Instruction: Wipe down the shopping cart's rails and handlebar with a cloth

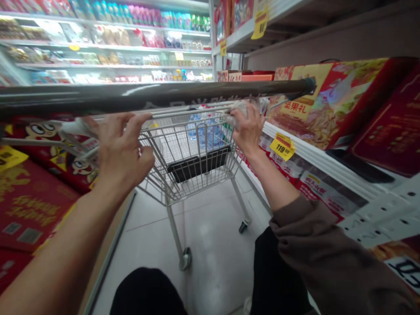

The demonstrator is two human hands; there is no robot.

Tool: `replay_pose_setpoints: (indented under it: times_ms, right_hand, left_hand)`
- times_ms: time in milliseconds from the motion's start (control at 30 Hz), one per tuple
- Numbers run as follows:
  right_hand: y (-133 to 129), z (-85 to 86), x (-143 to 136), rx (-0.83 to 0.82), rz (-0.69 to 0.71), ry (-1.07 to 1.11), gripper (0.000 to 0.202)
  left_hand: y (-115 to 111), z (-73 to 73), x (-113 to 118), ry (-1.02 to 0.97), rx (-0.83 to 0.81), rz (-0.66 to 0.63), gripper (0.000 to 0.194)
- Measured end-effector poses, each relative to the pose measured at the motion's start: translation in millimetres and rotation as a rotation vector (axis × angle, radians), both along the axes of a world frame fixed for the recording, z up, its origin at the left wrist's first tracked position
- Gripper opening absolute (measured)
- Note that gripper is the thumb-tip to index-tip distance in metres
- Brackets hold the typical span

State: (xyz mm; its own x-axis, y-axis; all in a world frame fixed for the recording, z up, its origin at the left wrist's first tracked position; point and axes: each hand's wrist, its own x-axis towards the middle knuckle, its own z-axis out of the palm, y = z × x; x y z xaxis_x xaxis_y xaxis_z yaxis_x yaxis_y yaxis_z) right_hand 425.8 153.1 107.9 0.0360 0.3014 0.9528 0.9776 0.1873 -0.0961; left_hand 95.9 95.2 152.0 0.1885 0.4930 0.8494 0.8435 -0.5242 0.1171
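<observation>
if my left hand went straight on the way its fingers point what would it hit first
Probably the cart's dark handle bar, just ahead of the left hand in the picture; depth is unclear, so it might instead slip under towards the wire basket.

Cold glare off back shelves [131, 48], goods [111, 35] there washed out, soft. Pale sheen on floor [210, 245]. Upper-right shelf underside [305, 19] dim. White highlight streaking handlebar [183, 92]. Edges stretched.
</observation>
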Motion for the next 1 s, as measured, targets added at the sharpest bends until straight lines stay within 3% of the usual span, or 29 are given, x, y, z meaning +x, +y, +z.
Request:
replay_pose_setpoints:
  times_ms: [100,167,333,433,667,800,900,1000]
  right_hand:
    - [-7.4,0.3,-35.8,-0.035,0.075,-0.136,0.048]
    - [-8.8,-1.1,-41.9,-0.049,0.088,-0.197,0.048]
    - [-1.9,-5.4,-2.0,0.069,-0.02,0.051,0.043]
    - [-1.3,-8.3,-3.2,0.07,0.018,0.155,0.042]
    - [-13.9,-27.7,-98.8,0.119,0.203,0.07,0.042]
    - [-19.0,-35.8,-138.5,-0.012,0.208,-0.016,0.042]
    - [-26.2,-29.6,-165.4,-0.126,0.2,-0.088,0.04]
    - [-33.2,-18.1,-189.1,-0.18,0.277,-0.271,0.036]
  left_hand:
    - [-0.4,0.2,0.2,0.051,0.016,0.004,0.07]
    - [-0.3,0.2,-4.3,0.032,0.011,-0.006,0.068]
    - [2.0,1.4,-11.9,0.034,0.027,-0.047,0.065]
    - [2.1,2.0,-8.8,0.021,0.027,-0.033,0.059]
    - [-3.3,2.1,-18.1,0.081,-0.058,-0.068,0.071]
    - [-13.5,-11.1,-30.6,0.12,-0.015,-0.079,0.071]
    - [-20.8,-28.7,-31.2,0.026,0.065,0.012,0.067]
    - [-26.7,-38.8,-24.1,-0.057,-0.003,0.163,0.067]
